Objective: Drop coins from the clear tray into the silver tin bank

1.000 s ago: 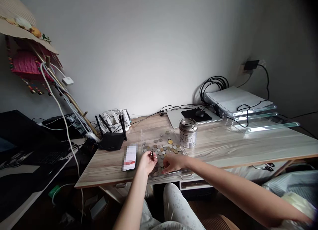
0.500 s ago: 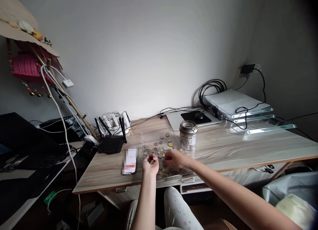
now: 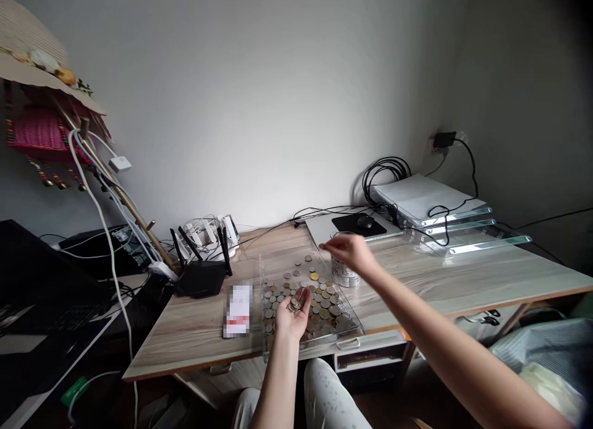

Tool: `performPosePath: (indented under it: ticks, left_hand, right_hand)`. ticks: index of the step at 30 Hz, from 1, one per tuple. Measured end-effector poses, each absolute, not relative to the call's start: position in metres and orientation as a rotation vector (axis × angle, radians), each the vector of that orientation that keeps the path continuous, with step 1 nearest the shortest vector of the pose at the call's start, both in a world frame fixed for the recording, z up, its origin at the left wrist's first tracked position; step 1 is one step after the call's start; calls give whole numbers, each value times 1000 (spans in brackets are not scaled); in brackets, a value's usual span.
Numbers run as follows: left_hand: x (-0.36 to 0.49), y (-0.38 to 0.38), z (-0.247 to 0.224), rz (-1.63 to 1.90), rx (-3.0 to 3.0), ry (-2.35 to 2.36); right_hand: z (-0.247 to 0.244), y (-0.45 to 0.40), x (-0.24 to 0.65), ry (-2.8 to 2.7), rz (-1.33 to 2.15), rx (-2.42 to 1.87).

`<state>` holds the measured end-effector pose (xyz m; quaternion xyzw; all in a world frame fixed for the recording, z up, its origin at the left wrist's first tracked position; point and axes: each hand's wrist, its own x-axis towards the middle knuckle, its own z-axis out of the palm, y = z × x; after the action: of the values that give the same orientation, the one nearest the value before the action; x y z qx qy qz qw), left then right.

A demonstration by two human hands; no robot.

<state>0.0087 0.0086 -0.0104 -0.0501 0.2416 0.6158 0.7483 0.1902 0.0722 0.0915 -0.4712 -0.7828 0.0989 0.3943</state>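
Note:
Many coins (image 3: pixel 325 303) lie spread in a clear shallow tray (image 3: pixel 273 262) on the wooden desk. Over the tray, my left hand (image 3: pixel 293 314) is palm up and cupped, with several coins resting in it. My right hand (image 3: pixel 347 251) pinches a small coin at its fingertips, raised beside the top of a metal can (image 3: pixel 345 274). That hand and wrist hide most of the can's lid; its printed label shows below.
A phone-like object (image 3: pixel 238 310) and a black router (image 3: pixel 202 277) lie left of the tray. Behind are a silver board (image 3: pixel 319 227) with a black mouse (image 3: pixel 365 221). Clear stacked trays (image 3: pixel 482 246) and cables stand at the right.
My right hand has risen from the coins to the can's top, now with a coin at its fingertips. My left palm has opened wider, showing its coins. The view has shifted slightly.

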Motion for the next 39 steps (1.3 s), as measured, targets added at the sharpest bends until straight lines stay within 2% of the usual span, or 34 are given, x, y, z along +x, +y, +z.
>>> performPosePath:
  ticks: [5,8,12,17,23,34,39]
  left_hand:
    - [11,6,-11,1268,37,606]
    - [16,4,-8,1291,95,654]
    - [22,2,-5,1324,153,666]
    - [26,3,-6,1411,214,714]
    - [27,4,-7,1468,215,822]
    - [26,1,-7,1317,259,717]
    - [23,-2,-7,1275,289,683]
  right_hand:
    - [120,122,246,-2261,-113,-1540]
    - [130,128,251,-2452,-160,-1592]
    - [125,98,219,-2340,-272,-1456]
    - [71,41,161,-2567,81,-1110]
    - [33,29,139,-2444,302,-1332]
    - [41,47,151,-2300,573,-1143]
    - [91,80,198,-2003,248,-1173]
